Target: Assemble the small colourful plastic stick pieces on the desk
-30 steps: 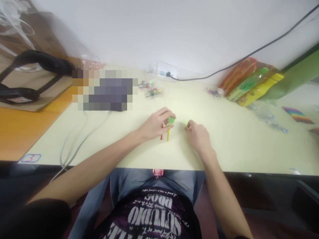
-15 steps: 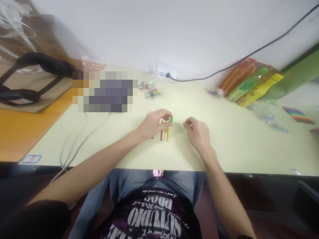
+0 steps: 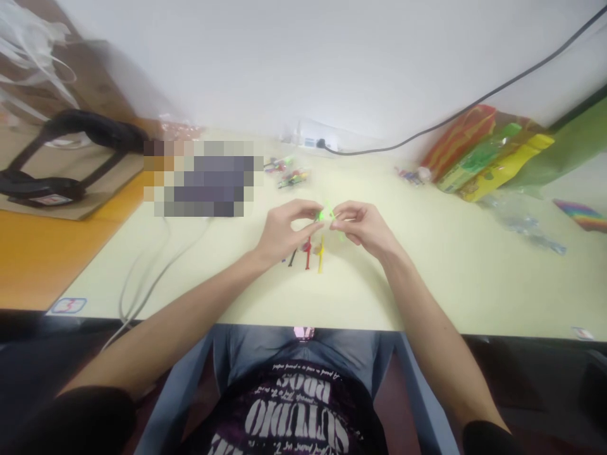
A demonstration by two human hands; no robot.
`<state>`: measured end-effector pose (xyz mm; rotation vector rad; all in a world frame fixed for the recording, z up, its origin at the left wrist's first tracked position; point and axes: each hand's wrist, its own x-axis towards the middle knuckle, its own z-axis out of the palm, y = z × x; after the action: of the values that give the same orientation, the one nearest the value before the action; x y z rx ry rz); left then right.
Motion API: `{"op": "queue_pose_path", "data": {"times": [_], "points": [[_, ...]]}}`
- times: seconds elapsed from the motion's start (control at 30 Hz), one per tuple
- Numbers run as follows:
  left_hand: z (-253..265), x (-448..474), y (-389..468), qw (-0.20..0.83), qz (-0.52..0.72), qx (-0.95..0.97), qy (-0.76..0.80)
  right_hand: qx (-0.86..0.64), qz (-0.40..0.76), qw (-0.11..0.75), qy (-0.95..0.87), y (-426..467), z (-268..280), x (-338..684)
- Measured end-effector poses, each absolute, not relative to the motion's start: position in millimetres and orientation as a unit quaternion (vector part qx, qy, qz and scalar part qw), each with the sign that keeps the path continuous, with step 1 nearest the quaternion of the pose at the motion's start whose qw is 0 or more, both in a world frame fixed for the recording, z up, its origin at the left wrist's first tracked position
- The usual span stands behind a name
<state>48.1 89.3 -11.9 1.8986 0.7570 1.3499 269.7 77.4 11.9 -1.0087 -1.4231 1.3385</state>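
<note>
My left hand (image 3: 283, 231) pinches a small bright green plastic piece (image 3: 320, 216) between thumb and fingertips. Close beside it, my right hand (image 3: 366, 229) is closed on another light green plastic piece (image 3: 331, 215). The two pieces almost meet; whether they touch I cannot tell. Below my left hand, thin plastic pieces lie side by side on the table: a black one (image 3: 292, 258), a red one (image 3: 308, 259) and a yellow one (image 3: 321, 259). Their upper ends are partly covered by my left hand.
Small colourful plastic bundles (image 3: 293, 177) lie toward the wall, with another bundle (image 3: 411, 175) at the right. A blurred-out dark object (image 3: 213, 183) stands at the left, with cables below it. Snack bags (image 3: 507, 167), a green bottle (image 3: 481, 158) and clear plastic wrap (image 3: 526, 224) lie right.
My right hand has moved left and slightly up, bringing its green piece beside the one in my left hand. My left hand has risen a little, uncovering more of the black piece.
</note>
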Motion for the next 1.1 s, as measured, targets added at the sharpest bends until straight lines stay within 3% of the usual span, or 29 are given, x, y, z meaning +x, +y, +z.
{"op": "queue_pose_path", "data": {"times": [0.43,1.1], "points": [[-15,48,88,0.352,0.515,0.730,0.280,-0.343,0.648,0.439,-0.519,71,-10,266],[-15,48,89,0.344,0.491,0.757,0.261,-0.351,0.648,0.469,-0.487,67,-3,260]]}}
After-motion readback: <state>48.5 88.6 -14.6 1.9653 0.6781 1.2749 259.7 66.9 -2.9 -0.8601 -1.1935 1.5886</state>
